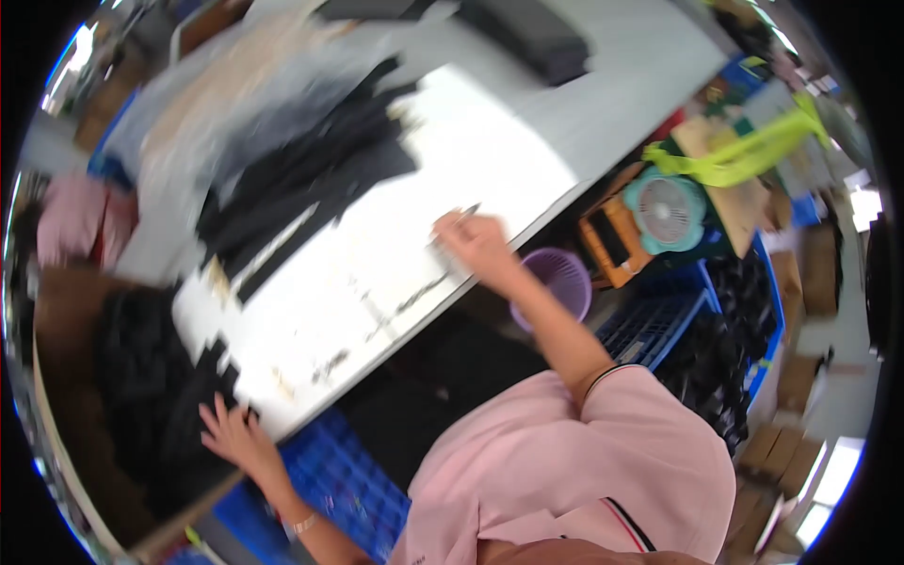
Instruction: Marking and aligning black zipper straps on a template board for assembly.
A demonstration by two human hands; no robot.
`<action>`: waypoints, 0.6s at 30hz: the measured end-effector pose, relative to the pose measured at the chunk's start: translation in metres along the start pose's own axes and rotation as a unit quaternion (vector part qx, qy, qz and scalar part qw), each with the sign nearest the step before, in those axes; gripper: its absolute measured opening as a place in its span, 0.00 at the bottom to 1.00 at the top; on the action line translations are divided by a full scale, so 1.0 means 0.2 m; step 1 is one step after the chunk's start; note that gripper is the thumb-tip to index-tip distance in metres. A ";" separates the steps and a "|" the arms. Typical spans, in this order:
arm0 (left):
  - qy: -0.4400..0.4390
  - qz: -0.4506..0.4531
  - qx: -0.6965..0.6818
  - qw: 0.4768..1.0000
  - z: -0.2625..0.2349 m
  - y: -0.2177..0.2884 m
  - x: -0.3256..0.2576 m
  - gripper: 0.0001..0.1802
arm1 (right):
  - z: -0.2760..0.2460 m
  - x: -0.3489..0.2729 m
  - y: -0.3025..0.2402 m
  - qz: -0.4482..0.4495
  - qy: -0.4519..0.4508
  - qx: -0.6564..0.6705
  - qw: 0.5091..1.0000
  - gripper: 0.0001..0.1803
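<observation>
My left hand [239,441] has its fingers spread at the table's lower left corner, against black fabric [193,405] that hangs toward a cardboard box. Over the bright white sheet [508,151], near the table's front edge, my right hand [476,247] is closed on a slim dark-tipped tool [471,210]. Blur hides what kind of tool it is. Black fabric pieces [311,179] lie in a loose pile across the sheet's far left side. Small dark scraps [419,294] are scattered on the white surface between my hands.
Clear plastic wrapping [245,104] covers the far left of the table. A dark folded stack [527,40] lies at the far edge. The cardboard box [71,330] stands at left. On the right are a purple basket [576,306], a teal fan [667,209] and a blue crate [659,328].
</observation>
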State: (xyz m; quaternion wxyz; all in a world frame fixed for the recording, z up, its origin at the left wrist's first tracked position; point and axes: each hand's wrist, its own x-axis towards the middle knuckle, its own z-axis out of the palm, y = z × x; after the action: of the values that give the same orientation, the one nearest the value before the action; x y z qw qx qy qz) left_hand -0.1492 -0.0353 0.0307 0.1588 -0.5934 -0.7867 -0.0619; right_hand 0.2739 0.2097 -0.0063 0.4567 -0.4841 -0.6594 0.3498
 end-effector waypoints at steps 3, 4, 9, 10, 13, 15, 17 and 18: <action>-0.057 -0.047 0.009 0.997 0.03 0.06 -0.03 0.15 | -0.03 0.00 -0.01 -0.018 0.003 -0.001 1.000 0.13; -0.074 -0.053 -0.002 0.996 0.01 0.11 -0.03 0.17 | -0.06 0.00 -0.02 -0.016 0.004 -0.003 1.000 0.13; -0.022 -0.061 -0.018 0.998 0.00 0.11 0.02 0.12 | -0.08 -0.01 -0.06 -0.044 0.020 -0.022 0.999 0.13; -0.032 -0.064 -0.027 0.997 -0.03 0.09 0.02 0.11 | -0.06 -0.01 -0.07 -0.036 0.012 -0.015 0.999 0.13; -0.013 -0.073 -0.037 0.997 -0.02 0.08 0.02 0.08 | -0.02 0.01 -0.08 -0.025 -0.005 -0.010 1.000 0.13; 0.084 -0.026 -0.045 0.995 0.08 0.12 0.10 0.07 | -0.07 0.00 -0.05 -0.045 0.031 -0.003 0.999 0.13; 0.084 -0.043 -0.103 0.990 0.15 0.14 0.16 0.08 | -0.05 0.01 -0.04 -0.061 0.032 0.000 0.998 0.13; 0.075 -0.057 -0.161 0.982 0.17 0.15 0.19 0.10 | -0.05 0.01 -0.03 -0.057 0.035 0.023 0.997 0.12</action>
State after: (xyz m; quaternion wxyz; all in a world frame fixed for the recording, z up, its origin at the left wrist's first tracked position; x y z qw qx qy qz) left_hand -0.1358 0.0179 0.0076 0.1161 -0.5588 -0.7849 -0.2413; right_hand 0.2817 0.2103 0.0030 0.5101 -0.4467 -0.6613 0.3208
